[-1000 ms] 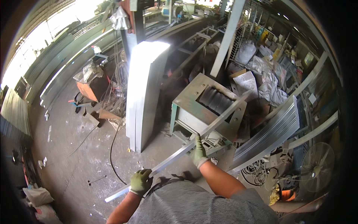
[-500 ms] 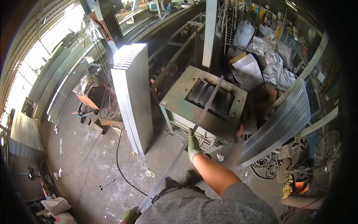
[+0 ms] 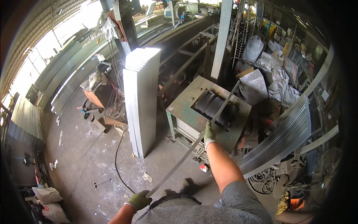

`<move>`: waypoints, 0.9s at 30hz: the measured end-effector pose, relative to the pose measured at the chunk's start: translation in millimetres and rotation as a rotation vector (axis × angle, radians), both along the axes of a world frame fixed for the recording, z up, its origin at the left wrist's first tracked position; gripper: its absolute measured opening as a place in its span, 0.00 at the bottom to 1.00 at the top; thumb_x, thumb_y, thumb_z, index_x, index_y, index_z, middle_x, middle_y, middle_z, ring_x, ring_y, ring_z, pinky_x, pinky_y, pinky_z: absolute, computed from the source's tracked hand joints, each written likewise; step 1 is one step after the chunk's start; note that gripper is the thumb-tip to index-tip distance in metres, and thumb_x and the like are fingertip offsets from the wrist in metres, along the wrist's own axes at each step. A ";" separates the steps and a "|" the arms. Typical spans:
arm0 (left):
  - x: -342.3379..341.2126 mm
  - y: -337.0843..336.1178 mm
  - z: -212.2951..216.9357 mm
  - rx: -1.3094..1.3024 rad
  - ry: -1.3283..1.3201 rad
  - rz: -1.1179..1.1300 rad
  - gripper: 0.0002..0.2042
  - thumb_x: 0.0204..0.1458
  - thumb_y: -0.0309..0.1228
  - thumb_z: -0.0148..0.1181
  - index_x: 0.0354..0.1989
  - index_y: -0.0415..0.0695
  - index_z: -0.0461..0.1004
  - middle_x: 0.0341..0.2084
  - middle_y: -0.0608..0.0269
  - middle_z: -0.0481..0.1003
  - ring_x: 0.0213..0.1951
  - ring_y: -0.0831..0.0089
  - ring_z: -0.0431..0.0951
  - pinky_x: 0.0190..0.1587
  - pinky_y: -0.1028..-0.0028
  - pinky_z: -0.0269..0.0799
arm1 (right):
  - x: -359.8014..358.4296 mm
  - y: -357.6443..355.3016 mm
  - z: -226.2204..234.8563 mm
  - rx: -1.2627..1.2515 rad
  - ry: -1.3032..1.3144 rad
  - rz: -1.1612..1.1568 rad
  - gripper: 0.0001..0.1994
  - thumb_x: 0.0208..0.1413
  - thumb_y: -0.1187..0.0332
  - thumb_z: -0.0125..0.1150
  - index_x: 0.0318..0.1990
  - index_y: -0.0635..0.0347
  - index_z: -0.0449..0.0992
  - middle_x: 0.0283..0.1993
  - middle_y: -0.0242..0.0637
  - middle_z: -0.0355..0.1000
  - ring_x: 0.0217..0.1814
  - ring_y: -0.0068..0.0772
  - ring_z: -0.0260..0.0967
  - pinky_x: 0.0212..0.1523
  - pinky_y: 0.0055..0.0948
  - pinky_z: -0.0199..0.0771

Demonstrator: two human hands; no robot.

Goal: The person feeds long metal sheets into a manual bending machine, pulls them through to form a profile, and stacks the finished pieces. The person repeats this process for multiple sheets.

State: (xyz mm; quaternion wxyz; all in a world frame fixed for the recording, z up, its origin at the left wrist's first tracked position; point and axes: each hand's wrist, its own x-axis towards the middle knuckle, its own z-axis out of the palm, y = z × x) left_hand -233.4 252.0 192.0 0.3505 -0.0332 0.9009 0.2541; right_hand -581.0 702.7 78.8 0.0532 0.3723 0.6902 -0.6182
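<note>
A long, narrow flat metal bar (image 3: 178, 165) slants from my left hip up and away to the right. My left hand (image 3: 139, 200), in a green glove, is closed round its near end. Farther along, my gloved right hand (image 3: 209, 134) grips the bar with the arm stretched forward; the fingers are partly hidden behind the hand. Beyond that hand, the far part of the bar crosses above a worn green-grey machine (image 3: 181, 109) with a black ribbed roller (image 3: 212, 105) set in its top opening. The bar's tip reaches past the machine's far edge.
A tall stack of shiny metal channels (image 3: 143, 104) stands left of the machine. More nested profiles (image 3: 287, 136) lean at the right, near coiled cables (image 3: 264, 181) and a fan (image 3: 328, 164). A black hose (image 3: 118, 164) runs over the floor. Sacks (image 3: 279, 80) are piled behind.
The bar has slid forward and right over the machine, its tip now past the far edge. Both hands moved forward with it, and my left hand shows more fully. The view shifted slightly.
</note>
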 end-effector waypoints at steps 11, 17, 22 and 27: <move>71.4 -77.7 -32.7 0.030 -0.022 0.023 0.23 0.67 0.48 0.65 0.67 0.56 0.83 0.50 0.45 0.89 0.54 0.41 0.89 0.57 0.47 0.85 | 61.7 -65.4 -53.0 0.154 0.009 0.099 0.54 0.72 0.17 0.40 0.61 0.70 0.85 0.61 0.65 0.84 0.71 0.69 0.78 0.69 0.55 0.77; 110.0 -143.1 -61.4 0.044 -0.049 -0.013 0.22 0.67 0.50 0.66 0.66 0.58 0.83 0.49 0.47 0.90 0.53 0.42 0.89 0.56 0.48 0.86 | 112.6 -123.5 -32.5 0.238 0.020 0.090 0.55 0.71 0.17 0.40 0.64 0.71 0.82 0.62 0.70 0.82 0.72 0.72 0.77 0.70 0.57 0.78; 164.5 -223.2 -120.2 0.174 0.018 -0.056 0.22 0.69 0.53 0.66 0.67 0.60 0.82 0.51 0.47 0.89 0.56 0.40 0.88 0.56 0.47 0.84 | 171.8 -188.7 -24.5 0.346 0.058 0.113 0.52 0.73 0.19 0.39 0.62 0.71 0.80 0.60 0.71 0.83 0.68 0.76 0.78 0.66 0.61 0.80; 226.8 -300.6 -154.8 0.267 0.006 0.075 0.23 0.70 0.55 0.63 0.67 0.60 0.81 0.54 0.45 0.88 0.58 0.38 0.87 0.58 0.47 0.83 | 234.9 -273.0 -39.0 0.241 -0.015 0.174 0.48 0.76 0.24 0.41 0.71 0.67 0.74 0.65 0.70 0.80 0.72 0.74 0.76 0.69 0.59 0.78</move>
